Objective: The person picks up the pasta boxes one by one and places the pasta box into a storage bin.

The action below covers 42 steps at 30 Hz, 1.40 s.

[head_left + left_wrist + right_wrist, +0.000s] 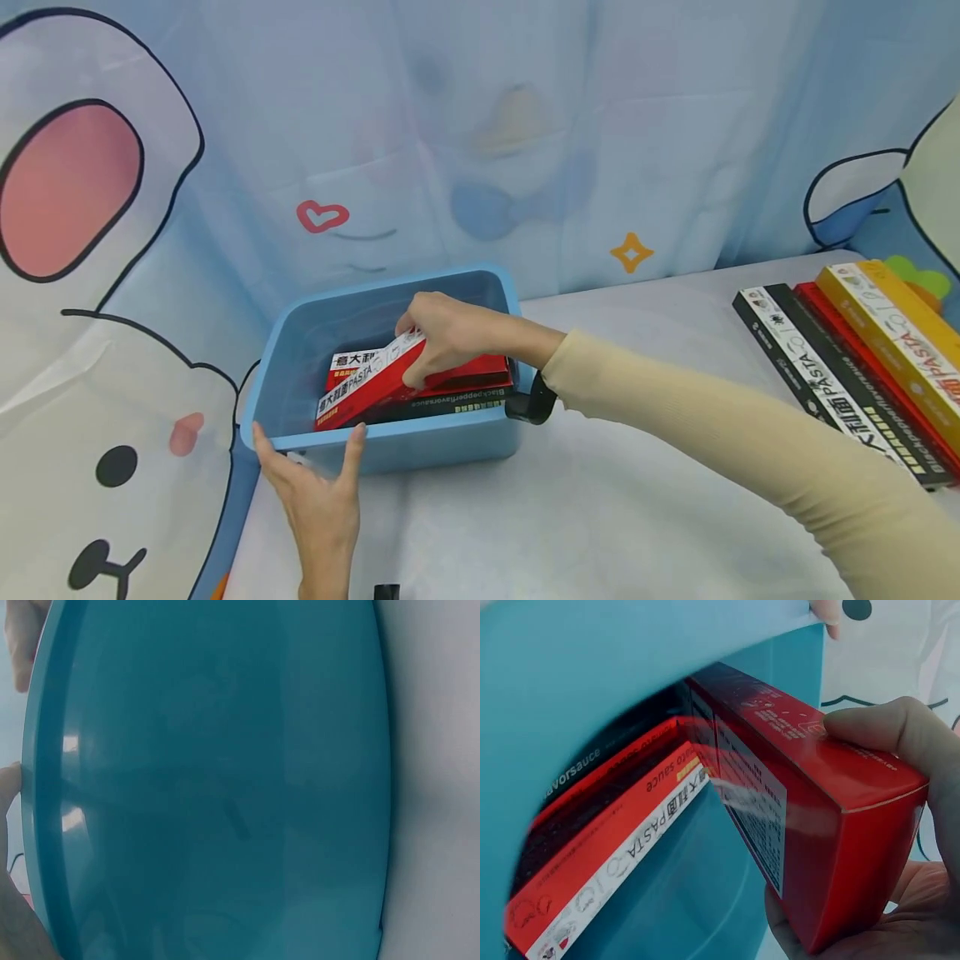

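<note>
My right hand [450, 333] grips a red pasta box [375, 379] with a white printed side, thumb on one face and fingers on the other. That box is tilted inside a light blue bin [450, 446]. Under and beside it lie another red pasta box [607, 855] and a black box [457, 402] marked black pepper flavor sauce. My left hand [322, 508] rests at the bin's near left corner, thumb and a finger spread apart and touching the rim. Its remaining fingers are hidden in the head view.
On the right of the white table [600, 517] lie a black pasta box [832, 383], a red box [877, 367] and a yellow pasta box [900, 333], side by side. A blue patterned curtain [637, 150] hangs behind the bin.
</note>
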### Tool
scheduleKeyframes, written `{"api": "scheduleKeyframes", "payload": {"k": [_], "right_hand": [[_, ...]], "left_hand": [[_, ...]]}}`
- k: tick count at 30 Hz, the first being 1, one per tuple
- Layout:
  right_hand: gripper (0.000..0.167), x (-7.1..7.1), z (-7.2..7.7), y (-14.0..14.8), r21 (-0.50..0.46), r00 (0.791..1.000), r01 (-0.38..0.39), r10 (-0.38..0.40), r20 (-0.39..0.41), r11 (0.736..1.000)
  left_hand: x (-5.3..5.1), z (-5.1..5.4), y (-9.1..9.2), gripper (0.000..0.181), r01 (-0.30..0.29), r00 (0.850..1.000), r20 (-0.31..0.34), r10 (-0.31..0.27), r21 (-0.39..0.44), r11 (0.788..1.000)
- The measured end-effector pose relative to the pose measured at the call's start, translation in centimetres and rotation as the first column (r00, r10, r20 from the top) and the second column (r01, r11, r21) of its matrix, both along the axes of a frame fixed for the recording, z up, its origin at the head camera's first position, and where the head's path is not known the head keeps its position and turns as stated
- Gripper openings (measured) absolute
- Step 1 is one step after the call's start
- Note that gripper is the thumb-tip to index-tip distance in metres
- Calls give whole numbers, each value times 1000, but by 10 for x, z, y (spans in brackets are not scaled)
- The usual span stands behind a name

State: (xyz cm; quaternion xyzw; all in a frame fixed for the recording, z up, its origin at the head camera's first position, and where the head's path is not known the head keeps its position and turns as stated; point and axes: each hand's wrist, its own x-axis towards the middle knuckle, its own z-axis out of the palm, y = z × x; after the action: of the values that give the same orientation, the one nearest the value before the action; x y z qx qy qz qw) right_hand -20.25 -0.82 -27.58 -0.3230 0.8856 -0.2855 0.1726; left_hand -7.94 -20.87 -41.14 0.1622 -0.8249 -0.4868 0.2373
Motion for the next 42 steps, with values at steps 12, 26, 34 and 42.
{"api": "scheduleKeyframes", "payload": {"k": [12,26,34,42], "right_hand": [[55,-6,1,4,121,999,-1,-3,34,993],[68,-8,7,6,255,999,9,-20,43,967],[70,-9,8,9,257,998,15,-29,51,966],[56,-10,14,13,182,996,44,-57,66,982]], "left_hand": [[-1,-1,0,117,-1,1000,-13,0,-11,1000],[-1,-2,0,118,-4,1000,-23,4,-3,1000],[-1,-2,1,117,-10,1000,-20,10,-5,1000],[-1,-3,0,117,11,999,-44,-11,-4,1000]]}}
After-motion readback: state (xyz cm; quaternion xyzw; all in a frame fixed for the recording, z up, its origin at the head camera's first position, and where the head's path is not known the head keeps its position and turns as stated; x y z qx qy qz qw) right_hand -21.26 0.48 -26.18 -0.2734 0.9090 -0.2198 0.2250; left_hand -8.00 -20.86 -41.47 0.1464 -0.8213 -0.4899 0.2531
